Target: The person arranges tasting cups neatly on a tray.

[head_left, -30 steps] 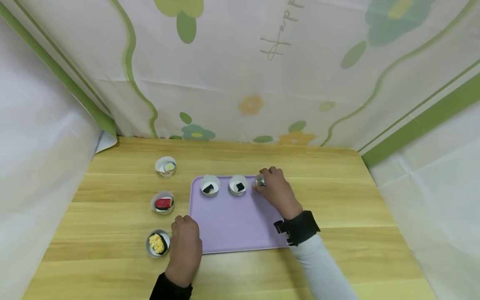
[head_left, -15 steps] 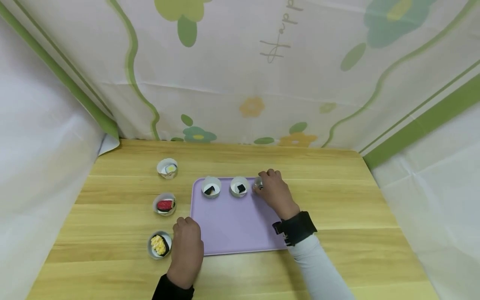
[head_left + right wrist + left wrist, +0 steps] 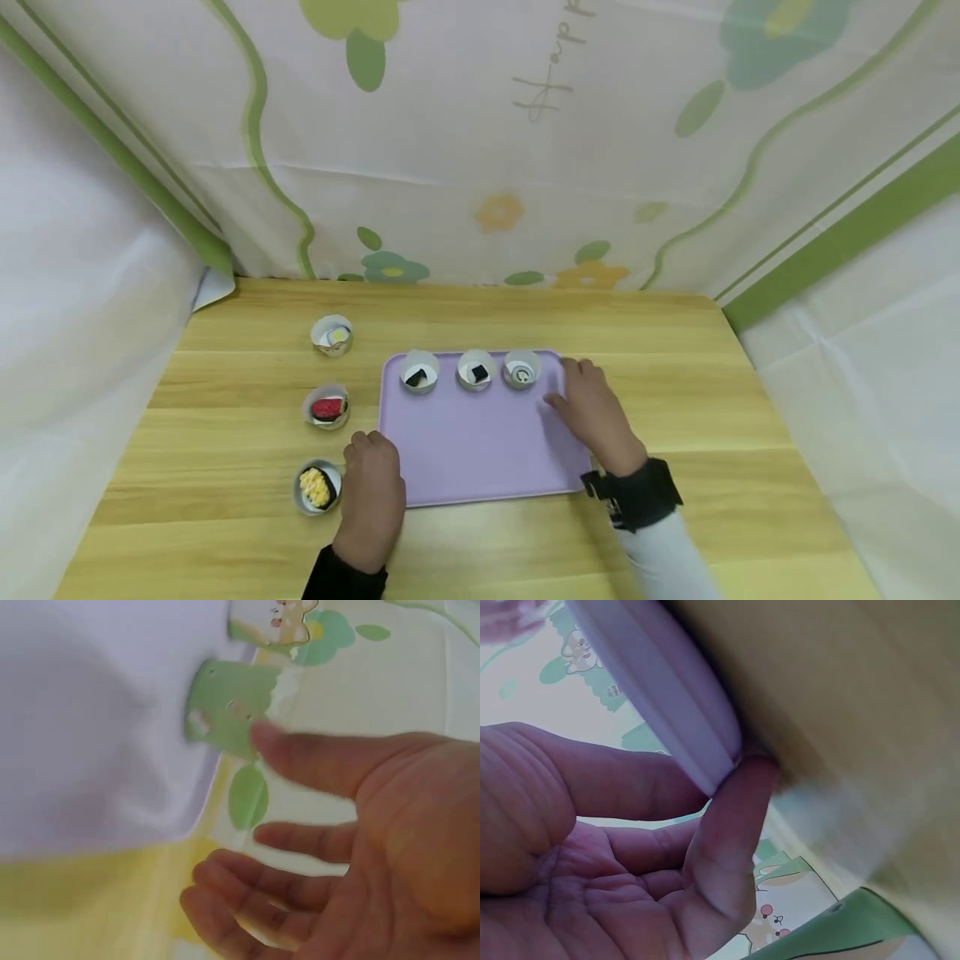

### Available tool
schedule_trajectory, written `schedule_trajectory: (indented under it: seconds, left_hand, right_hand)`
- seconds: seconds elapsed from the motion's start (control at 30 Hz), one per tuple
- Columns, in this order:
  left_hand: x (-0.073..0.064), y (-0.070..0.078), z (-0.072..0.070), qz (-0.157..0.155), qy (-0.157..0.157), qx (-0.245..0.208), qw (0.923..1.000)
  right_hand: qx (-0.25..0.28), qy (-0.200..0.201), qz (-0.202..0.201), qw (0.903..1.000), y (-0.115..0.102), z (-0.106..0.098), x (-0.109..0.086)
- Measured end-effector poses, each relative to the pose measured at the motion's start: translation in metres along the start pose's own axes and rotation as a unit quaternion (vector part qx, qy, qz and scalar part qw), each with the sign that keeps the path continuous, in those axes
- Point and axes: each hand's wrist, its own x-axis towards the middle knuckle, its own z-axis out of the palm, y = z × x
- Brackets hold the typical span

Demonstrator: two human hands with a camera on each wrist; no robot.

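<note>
Lying on the desk [image 3: 675, 375], the lilac tray [image 3: 465, 450] has its left edge pinched in my left hand [image 3: 372, 492]. My right hand [image 3: 596, 408], fingers loosely spread around nothing, is at its right edge, just beside a paper cup [image 3: 522, 358] with a sushi roll [image 3: 522, 375]. Along the far edge I also have a nori-wrapped piece [image 3: 480, 374] and an onigiri [image 3: 417, 378], each in its cup. Left of the tray stand cupped yellow-and-white sushi [image 3: 339, 336], red-topped sushi [image 3: 327, 407] and yellow-topped sushi [image 3: 315, 487].

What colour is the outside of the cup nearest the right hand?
The cup is light green outside, seen best in the right wrist view.
</note>
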Motion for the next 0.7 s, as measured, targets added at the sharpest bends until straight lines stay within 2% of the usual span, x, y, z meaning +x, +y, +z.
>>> schedule_trajectory:
  seconds: [0.13,0.33,0.53,0.7]
  left_hand:
    - [0.0,-0.002,-0.003,0.002,0.009,0.006,0.9999]
    - [0.001,-0.003,-0.008,0.018,0.02,0.014,0.9995]
    - [0.001,-0.004,-0.005,0.016,0.014,-0.016,0.9997]
    - [0.001,-0.004,0.0,0.019,0.003,-0.026,0.9995]
  right_hand:
    - [0.003,0.0,0.035,0.9994,0.015,0.001,-0.029]
    - [0.028,0.011,0.069,0.9972,0.023,0.017,-0.062]
    - [0.051,0.058,0.062,0.9951,0.019,0.034,-0.077]
    - [0.031,0.12,0.052,0.9909,0.019,0.042,-0.079]
